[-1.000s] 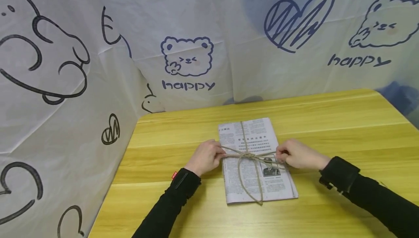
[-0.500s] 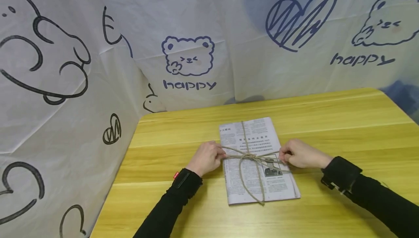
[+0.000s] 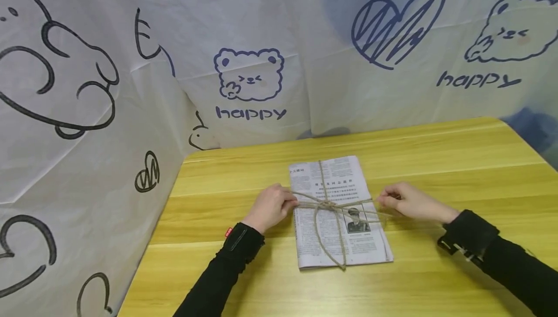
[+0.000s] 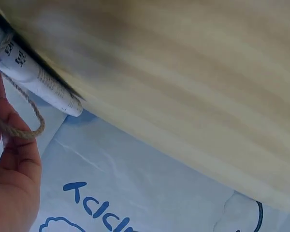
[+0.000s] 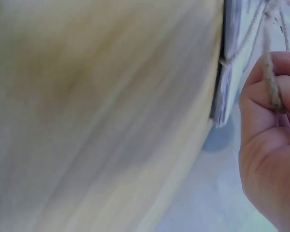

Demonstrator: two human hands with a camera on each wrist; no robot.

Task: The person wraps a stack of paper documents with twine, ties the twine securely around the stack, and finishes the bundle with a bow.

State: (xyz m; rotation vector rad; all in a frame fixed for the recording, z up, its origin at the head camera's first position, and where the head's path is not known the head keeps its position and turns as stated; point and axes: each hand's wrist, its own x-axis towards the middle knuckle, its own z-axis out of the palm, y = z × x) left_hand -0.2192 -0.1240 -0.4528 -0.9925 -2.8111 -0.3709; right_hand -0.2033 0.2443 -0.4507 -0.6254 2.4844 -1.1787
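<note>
A flat stack of folded newspaper (image 3: 315, 251) lies on the table, bound crosswise with brown twine (image 3: 323, 181). The twine is knotted in a bow at the middle, and a long loop droops toward the near edge. At the stack's left edge, my left hand (image 3: 271, 208) pinches twine running from the knot; in the left wrist view a twine loop (image 4: 39, 118) bends around its fingers. Just beyond the right edge, my right hand (image 3: 411, 203) holds twine between thumb and curled fingers. The right wrist view shows a twine strand (image 5: 268, 72) ending at those fingers.
The yellow wood-grain table (image 3: 218, 181) extends around the stack. Behind it hangs a white cloth (image 3: 301, 26) printed with bears and hearts, and the cloth also covers the left side. Black wrist straps (image 3: 471, 232) sit over both sleeves.
My right hand has moved outward to the right with the twine, uncovering more of the stack's right edge. My left hand stays at the left edge, keeping its hold.
</note>
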